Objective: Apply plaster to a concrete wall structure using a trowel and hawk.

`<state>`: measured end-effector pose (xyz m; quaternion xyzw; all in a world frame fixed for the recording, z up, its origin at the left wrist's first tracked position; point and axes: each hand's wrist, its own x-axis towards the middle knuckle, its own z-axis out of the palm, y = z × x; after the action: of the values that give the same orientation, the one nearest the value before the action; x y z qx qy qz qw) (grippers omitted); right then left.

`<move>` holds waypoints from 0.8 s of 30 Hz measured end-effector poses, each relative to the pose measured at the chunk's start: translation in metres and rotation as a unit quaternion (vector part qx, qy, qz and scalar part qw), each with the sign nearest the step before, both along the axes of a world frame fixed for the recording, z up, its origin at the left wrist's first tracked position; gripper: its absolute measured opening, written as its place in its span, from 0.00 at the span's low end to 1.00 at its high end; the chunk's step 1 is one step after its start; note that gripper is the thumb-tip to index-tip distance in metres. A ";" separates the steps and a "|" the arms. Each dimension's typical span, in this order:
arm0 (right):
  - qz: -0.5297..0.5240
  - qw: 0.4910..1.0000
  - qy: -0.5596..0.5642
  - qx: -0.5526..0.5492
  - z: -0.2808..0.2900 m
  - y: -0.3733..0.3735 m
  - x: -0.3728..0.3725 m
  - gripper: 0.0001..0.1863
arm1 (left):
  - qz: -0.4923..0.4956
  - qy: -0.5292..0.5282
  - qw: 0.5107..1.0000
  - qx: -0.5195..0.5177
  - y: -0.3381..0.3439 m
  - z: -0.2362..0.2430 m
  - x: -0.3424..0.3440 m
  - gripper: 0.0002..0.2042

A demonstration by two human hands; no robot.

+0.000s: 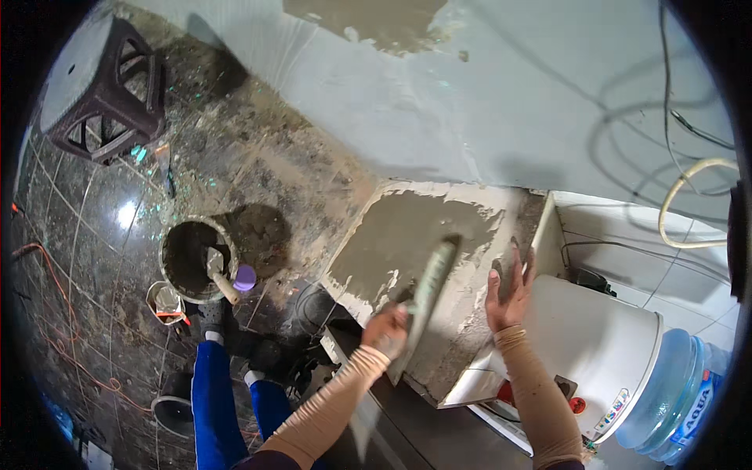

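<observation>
My left hand (385, 333) is closed on a wide-bladed plastering trowel (429, 294), its long pale blade held across the lower part of a plastered surface. Beside the blade lies a grey patch of wet-looking plaster (392, 235) with ragged white edges. My right hand (511, 294) is spread with fingers stretched out, next to the rough right-hand edge (454, 356) of that surface. It holds nothing that I can see; whether the palm presses on the edge I cannot tell. Smears mark the left hand's fingers.
On the dirty tiled floor stand a mortar bucket (166, 262) with a wooden-handled trowel (227, 288) in it, a small container (154, 298), a purple lid (244, 277) and a stool (102, 86). To the right are a white tub (595, 337), blue water bottles (654, 392) and hanging cables (666, 70).
</observation>
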<state>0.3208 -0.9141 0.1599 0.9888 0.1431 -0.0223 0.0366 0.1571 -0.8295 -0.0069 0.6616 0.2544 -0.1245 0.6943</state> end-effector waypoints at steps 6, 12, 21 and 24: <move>-0.002 1.000 -0.003 -0.014 -0.001 -0.002 0.002 0.28 | 0.033 0.065 0.992 0.106 0.027 -0.102 0.091 0.24; 0.005 1.000 0.000 -0.022 -0.003 -0.007 0.005 0.28 | -0.042 0.108 0.987 0.108 0.024 -0.131 0.147 0.25; 0.015 1.000 -0.018 0.012 -0.007 -0.011 0.004 0.27 | 0.131 0.089 0.986 -0.054 0.085 -0.149 0.020 0.26; 0.023 0.999 -0.029 0.022 -0.009 -0.013 0.003 0.26 | 0.293 0.139 0.933 -0.158 0.128 -0.145 -0.040 0.20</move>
<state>0.3237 -0.9274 0.1507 0.9861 0.1646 0.0101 0.0194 0.1173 -0.7016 -0.1517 0.4155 0.5076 -0.0452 0.7534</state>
